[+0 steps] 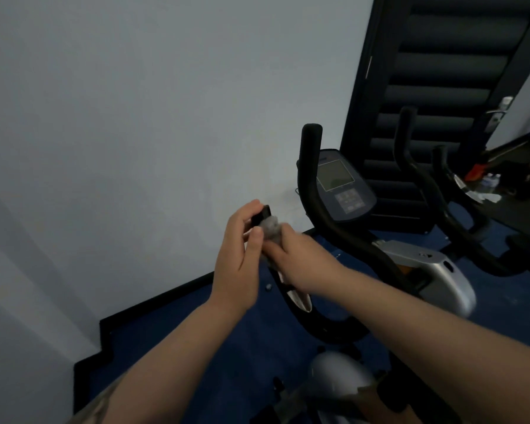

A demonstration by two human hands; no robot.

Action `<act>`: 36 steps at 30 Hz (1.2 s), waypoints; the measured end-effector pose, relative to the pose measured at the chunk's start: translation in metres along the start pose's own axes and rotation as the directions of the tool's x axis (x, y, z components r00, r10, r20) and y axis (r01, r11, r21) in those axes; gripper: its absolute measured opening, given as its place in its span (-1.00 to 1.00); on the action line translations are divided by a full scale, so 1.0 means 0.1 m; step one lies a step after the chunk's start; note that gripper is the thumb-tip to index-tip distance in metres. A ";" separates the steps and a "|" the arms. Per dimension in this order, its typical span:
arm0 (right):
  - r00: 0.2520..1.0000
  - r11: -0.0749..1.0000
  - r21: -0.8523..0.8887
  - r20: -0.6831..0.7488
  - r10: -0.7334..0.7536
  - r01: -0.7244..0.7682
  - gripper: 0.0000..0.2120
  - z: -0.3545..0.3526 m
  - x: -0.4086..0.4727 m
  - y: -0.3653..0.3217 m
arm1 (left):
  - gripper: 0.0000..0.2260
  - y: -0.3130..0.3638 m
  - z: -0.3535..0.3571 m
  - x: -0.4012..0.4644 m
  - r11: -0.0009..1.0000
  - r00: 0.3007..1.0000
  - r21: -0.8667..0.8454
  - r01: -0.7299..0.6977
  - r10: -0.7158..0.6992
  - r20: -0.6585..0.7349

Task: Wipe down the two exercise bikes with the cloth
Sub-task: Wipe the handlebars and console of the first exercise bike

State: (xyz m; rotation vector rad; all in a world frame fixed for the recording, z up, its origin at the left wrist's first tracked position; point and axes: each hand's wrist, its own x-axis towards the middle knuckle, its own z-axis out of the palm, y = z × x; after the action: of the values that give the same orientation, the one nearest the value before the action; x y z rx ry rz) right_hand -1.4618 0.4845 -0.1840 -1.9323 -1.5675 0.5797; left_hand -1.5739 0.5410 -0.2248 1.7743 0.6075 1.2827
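- The near bike (404, 270) stands by the wall, its screen (337, 175) facing the person; the second bike (459, 215) is just beyond, to the right.
- Left hand (239, 255) curls round the tip of the near bike's left handlebar (262, 217), steadying it.
- Right hand (300, 255) grips the cloth (271, 228), bunched against that same handlebar tip.
- Best to keep the bar braced and twist the cloth right round the grip — then work down the curve toward the screen.
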 end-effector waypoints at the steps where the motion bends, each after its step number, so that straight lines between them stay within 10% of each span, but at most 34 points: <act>1: 1.000 1.000 0.016 -0.023 0.000 0.001 -0.67 0.00 0.05 -0.05 | -0.67 0.01 0.02 -0.01 1.000 1.000 0.004 0.011 -0.011 -0.009; 6: 0.997 0.989 0.132 -0.038 -0.062 0.067 -0.74 0.09 -0.28 0.11 | -0.68 0.07 0.11 -0.05 0.998 0.995 0.015 0.068 -0.066 -0.080; 18: 0.820 0.790 -0.394 0.527 -0.224 0.469 -0.75 -0.68 -0.76 0.63 | -0.44 0.46 0.73 -0.17 0.938 0.921 0.240 0.251 -0.154 -0.358; 25: 0.962 0.941 -0.257 -0.103 -0.254 0.221 -0.54 -1.46 -0.44 0.98 | -0.61 0.41 0.95 -0.26 0.644 0.977 0.747 0.165 0.000 -0.215; 31: 0.976 0.982 -0.035 -0.109 -0.188 0.185 -0.66 -0.90 -0.51 1.34 | -0.67 0.38 0.98 -0.27 0.561 0.970 0.804 0.197 0.007 -0.242; 36: 0.942 0.914 -0.248 -0.016 -0.336 0.322 -0.51 -1.10 -0.81 1.61 | -0.69 0.36 1.01 -0.25 0.519 0.961 0.825 0.221 0.028 -0.275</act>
State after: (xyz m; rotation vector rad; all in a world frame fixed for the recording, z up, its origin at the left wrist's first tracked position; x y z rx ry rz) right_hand -1.2911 0.3644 -0.2134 -1.7732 -1.9465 0.1941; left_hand -1.4923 0.4675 -0.2194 2.2910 1.7168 1.2145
